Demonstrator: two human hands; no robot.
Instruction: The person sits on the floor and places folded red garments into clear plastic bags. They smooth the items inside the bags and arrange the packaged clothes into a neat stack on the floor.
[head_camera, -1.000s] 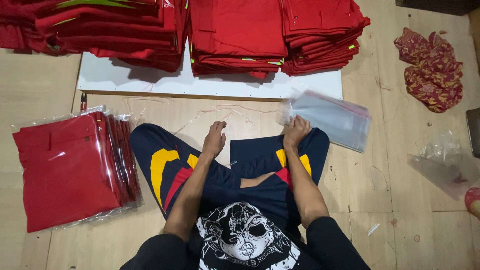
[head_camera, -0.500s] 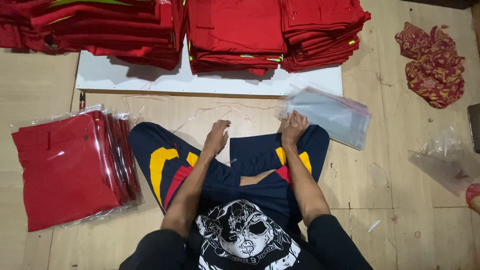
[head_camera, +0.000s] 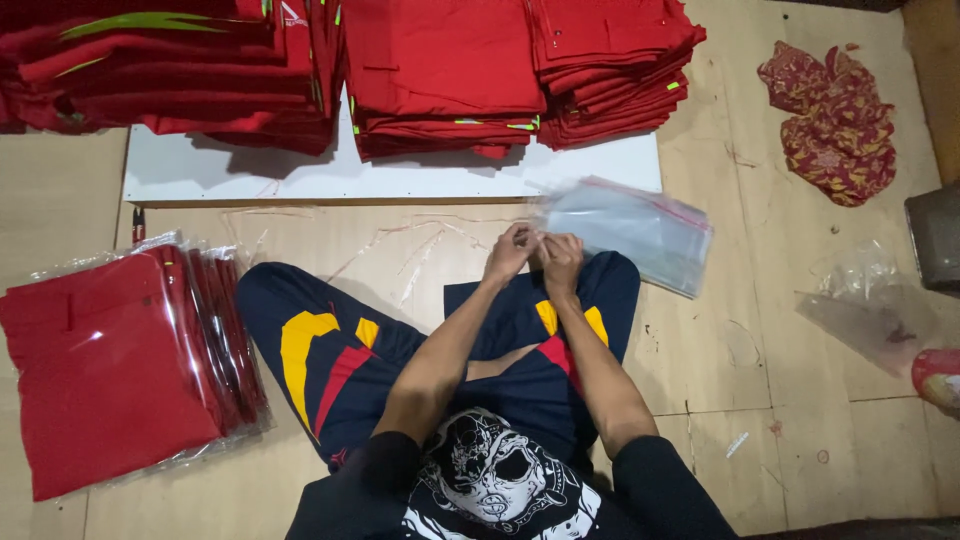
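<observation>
I sit on the wooden floor with legs in dark blue trousers with yellow and red patches. My left hand (head_camera: 508, 254) and my right hand (head_camera: 561, 258) meet just in front of my knees, fingers pinched on the near corner of a clear plastic bag (head_camera: 632, 232). The bag comes off a small pile of such bags lying to the right of my hands. Thin clear strips (head_camera: 405, 240) lie on the floor to the left of my hands.
Stacks of folded red garments (head_camera: 440, 70) sit on a white board (head_camera: 300, 175) at the back. Bagged red garments (head_camera: 110, 360) lie at my left. A red patterned cloth (head_camera: 835, 120) and crumpled plastic (head_camera: 870, 310) are at the right.
My left hand has moved right from the floor to meet my right hand. Both now pinch the corner of the clear bag.
</observation>
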